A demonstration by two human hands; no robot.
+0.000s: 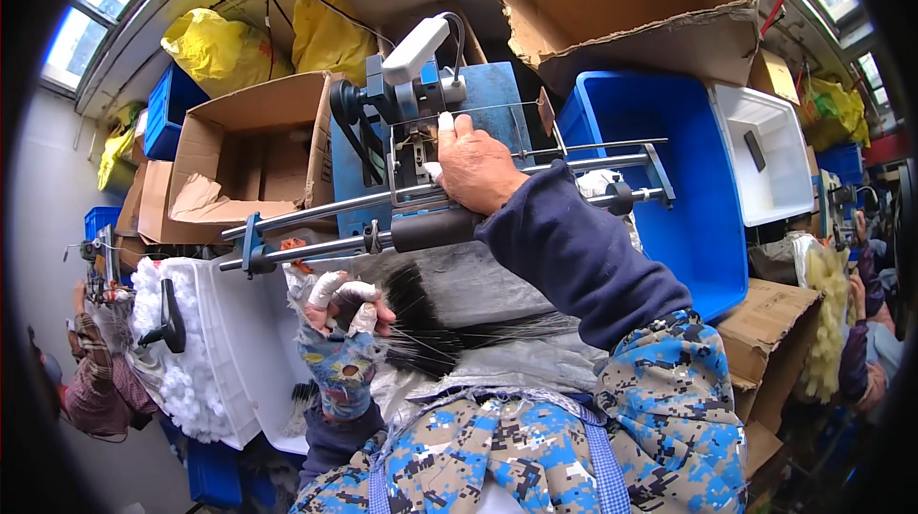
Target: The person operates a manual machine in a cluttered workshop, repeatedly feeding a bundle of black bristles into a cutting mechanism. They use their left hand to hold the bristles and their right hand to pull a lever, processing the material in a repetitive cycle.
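My right hand point(478, 168) reaches over the blue bench machine point(492, 98), its bent, partly taped fingers pressed in at the small metal working head point(416, 155). Whatever lies between those fingers is hidden. Lower left, my left hand point(346, 306) is curled in a pinch, several fingertips wrapped in white tape. Long black bristles point(411, 318) lie spread on the grey sheet point(488, 280) right beside it, some strands reaching toward its fingers; I cannot make out what it grips. Two metal rods with a dark padded roller point(435, 230) cross in front of the machine, under my right wrist.
An open cardboard box point(244, 146) stands left of the machine, a deep blue tub point(660, 179) right. A white tub point(263, 342) adjoins my left arm, beside white tufts point(182, 371). A larger carton point(631, 7) sits behind. Other people work at both edges.
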